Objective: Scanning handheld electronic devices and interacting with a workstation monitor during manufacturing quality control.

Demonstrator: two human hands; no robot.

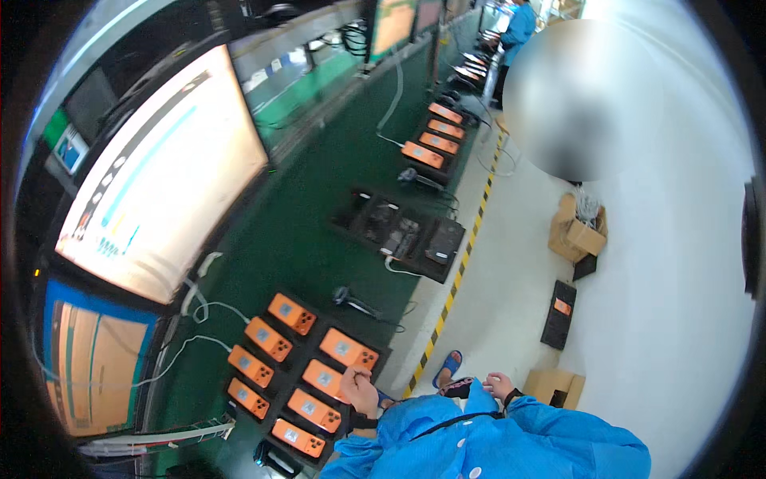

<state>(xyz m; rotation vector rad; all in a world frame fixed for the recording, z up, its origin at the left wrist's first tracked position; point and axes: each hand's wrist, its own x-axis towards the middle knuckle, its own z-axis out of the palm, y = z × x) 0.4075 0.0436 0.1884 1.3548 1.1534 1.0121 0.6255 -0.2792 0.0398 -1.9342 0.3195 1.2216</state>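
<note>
Several orange phones lie in two rows in a black tray [281, 393] at the left, one of them an orange phone [323, 378] in the row nearer me. Over this phone's right end is my left hand [361, 391], its fingers curled in; whatever they may hold is hidden. White cables run to two phones of the farther row, including an orange phone [268, 339]. My right hand [499, 386] hovers in front of my blue jacket [479, 447], away from the bench. Its fingers are loosely bent and apart, with nothing visible in them.
A handheld scanner [357, 302] lies beyond the tray on the green bench [307, 239]. Farther along are a black tray [399, 231] and another with orange phones [435, 142]. Monitors [167, 176] line the left. Cardboard boxes [576, 231] stand right; a co-worker [519, 28] stands far off.
</note>
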